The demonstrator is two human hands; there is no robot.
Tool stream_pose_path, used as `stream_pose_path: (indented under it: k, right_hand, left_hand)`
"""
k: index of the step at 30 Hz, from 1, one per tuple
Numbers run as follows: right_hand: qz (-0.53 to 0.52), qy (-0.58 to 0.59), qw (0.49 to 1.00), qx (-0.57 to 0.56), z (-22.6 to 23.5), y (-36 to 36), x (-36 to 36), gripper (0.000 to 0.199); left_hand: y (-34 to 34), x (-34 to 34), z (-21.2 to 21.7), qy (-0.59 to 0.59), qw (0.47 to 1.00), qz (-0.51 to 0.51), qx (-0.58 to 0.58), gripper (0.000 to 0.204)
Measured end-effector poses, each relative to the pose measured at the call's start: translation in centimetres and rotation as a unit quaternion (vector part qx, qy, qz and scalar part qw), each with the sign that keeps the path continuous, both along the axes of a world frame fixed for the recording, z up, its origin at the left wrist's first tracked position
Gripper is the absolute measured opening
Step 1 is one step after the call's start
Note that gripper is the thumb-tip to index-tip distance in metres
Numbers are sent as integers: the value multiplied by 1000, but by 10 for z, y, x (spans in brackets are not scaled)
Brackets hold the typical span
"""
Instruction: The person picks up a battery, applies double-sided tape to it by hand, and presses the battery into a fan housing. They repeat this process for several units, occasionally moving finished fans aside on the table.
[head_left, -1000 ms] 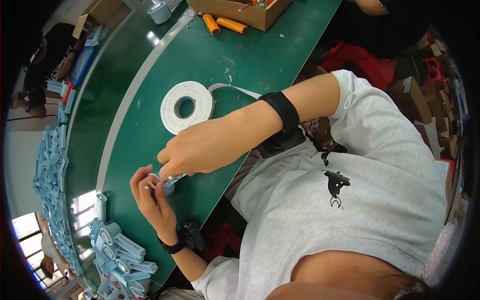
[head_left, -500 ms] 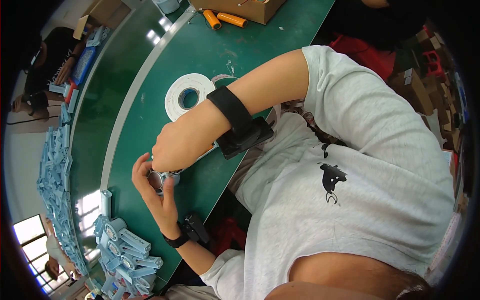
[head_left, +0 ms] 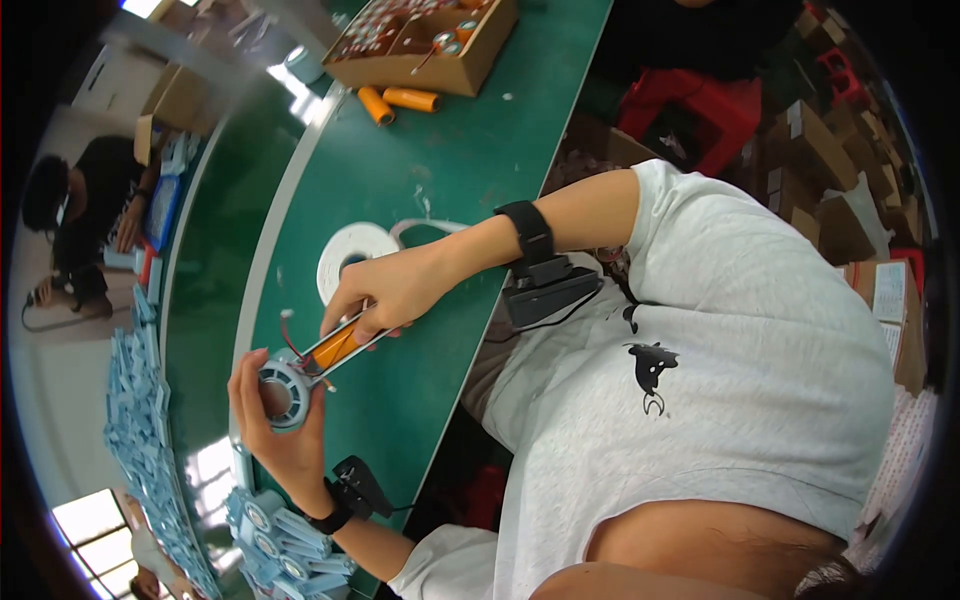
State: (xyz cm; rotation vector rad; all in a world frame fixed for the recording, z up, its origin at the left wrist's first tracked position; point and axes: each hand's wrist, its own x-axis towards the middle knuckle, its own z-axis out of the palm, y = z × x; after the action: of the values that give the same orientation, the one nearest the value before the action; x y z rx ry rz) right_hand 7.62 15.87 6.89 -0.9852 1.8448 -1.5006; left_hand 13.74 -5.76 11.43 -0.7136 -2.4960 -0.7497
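Evidently, you held the fan [head_left: 287, 395] with both hands, left of centre in the frame, above the green bench [head_left: 490, 150]. Your left hand [head_left: 272, 440] was curled round its ring-shaped head, fingers at the left and thumb at the right, probably to steady the head and leave the handle exposed. Your right hand [head_left: 390, 295] was closed over the handle, where an orange battery [head_left: 335, 343] lay between the pale side walls; this grip appeared to align battery and handle. Whether your right fingertips pressed the battery or only the handle could not be determined. Wires [head_left: 289, 332] stood out near the joint of head and handle, and could have been pinched there.

A tape roll [head_left: 345, 243] lay just behind your right hand, which hid part of it; its loose strip [head_left: 425, 226] ran right, towards your forearm, and could have caught on it. At the upper centre, two loose batteries [head_left: 411, 99] lay near a carton [head_left: 460, 78], well apart from your hands. At the lower left, a pile of fans [head_left: 285, 545] lay near your left wrist and limited room on that side.
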Motion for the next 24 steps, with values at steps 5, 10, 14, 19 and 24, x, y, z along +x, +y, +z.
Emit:
stream_pose_path:
  k: [5, 10, 14, 19, 24]
  right_hand:
    - [-358, 485, 798, -8, -24, 27, -49, 19]
    - [-431, 450, 696, 357, -8, 54, -78, 17]
    - [-368, 506, 662, 413, -15, 2, -120, 14]
    - [-442, 456, 730, 251, -56, 50, -148, 14]
    - [-321, 234, 916, 51, -30, 67, -125, 16]
  left_hand:
    - [-16, -78, -1, 56, 998, -11, -20, 55]
    - [-104, -227, -40, 137, 978, 152, 24, 51]
    - [-233, -274, -79, -158, 965, 205, -36, 69]
    - [-55, -216, -48, 33, 995, -11, -94, 56]
    - [35, -40, -42, -37, 937, -165, -306, 50]
